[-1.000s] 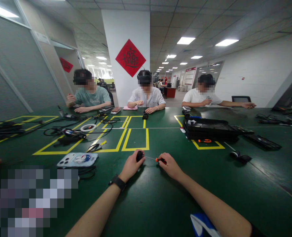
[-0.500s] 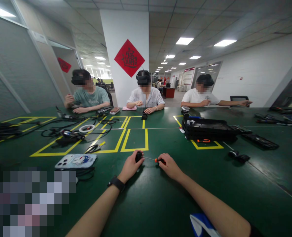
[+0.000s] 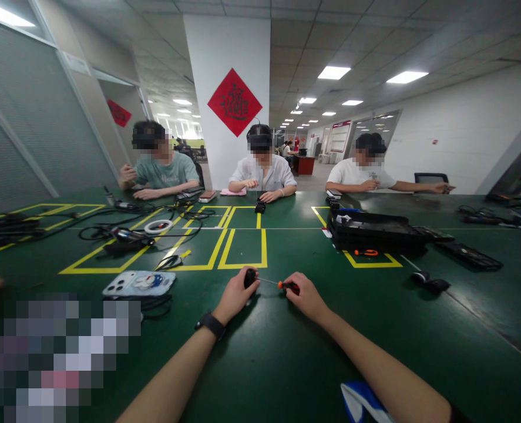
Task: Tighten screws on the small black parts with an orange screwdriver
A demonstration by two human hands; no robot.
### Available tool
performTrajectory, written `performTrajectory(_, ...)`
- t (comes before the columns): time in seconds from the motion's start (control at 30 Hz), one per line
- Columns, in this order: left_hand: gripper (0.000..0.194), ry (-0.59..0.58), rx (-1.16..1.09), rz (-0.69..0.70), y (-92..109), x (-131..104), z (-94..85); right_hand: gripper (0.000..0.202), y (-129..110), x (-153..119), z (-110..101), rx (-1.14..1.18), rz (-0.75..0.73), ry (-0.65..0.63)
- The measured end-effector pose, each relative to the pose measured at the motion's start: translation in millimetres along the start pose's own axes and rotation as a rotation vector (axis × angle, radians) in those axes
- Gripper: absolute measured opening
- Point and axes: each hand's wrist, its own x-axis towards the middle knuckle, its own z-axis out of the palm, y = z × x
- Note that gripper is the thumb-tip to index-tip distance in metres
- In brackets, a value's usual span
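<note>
My right hand (image 3: pixel 306 295) is closed round the orange and black handle of a screwdriver (image 3: pixel 290 287). Its thin metal shaft points left, reaching the fingers of my left hand (image 3: pixel 237 292). That hand grips a small black part (image 3: pixel 250 277) with a rounded top; what kind of part it is I cannot make out. The shaft's tip is hidden at the left fingers, so whether it sits in the part cannot be seen. Both hands rest low over the green table (image 3: pixel 260 346).
A phone in a pale blue case (image 3: pixel 141 283) lies left of my hands, with cables beyond it. At right stand black trays (image 3: pixel 375 229), an orange-handled tool (image 3: pixel 366 252) and a black strap-like item (image 3: pixel 430 283). Three people sit across the table; another person's hand shows at far left.
The whole view has shifted slightly. My hands keep the same hold on the screwdriver and the black part, with hardly any movement between them.
</note>
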Motion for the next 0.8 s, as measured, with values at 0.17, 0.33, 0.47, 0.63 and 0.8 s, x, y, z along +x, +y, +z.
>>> performTrajectory(0.17,0.028,0.003,0.007,0.003,-0.7,0.4,0.7,0.016,-0.6,-0.6,-1.1,0.009,-0.003,0.005)
performTrajectory(0.33,0.028,-0.007,0.011,0.009,-0.2,0.1,0.2,0.018,-2.1,-0.8,-2.9,0.029,-0.009,0.015)
performTrajectory(0.47,0.029,-0.004,0.019,-0.005,1.6,-0.2,-0.5,0.019,-1.2,-0.7,-2.8,0.049,0.000,0.026)
performTrajectory(0.63,0.028,-0.011,0.034,-0.001,5.0,-0.9,-1.2,0.018,-0.2,-0.5,-1.6,0.049,-0.008,0.028)
performTrajectory(0.8,0.028,-0.007,0.035,0.000,5.8,-1.0,-1.8,0.020,-1.4,-1.0,-1.6,0.045,0.022,0.010)
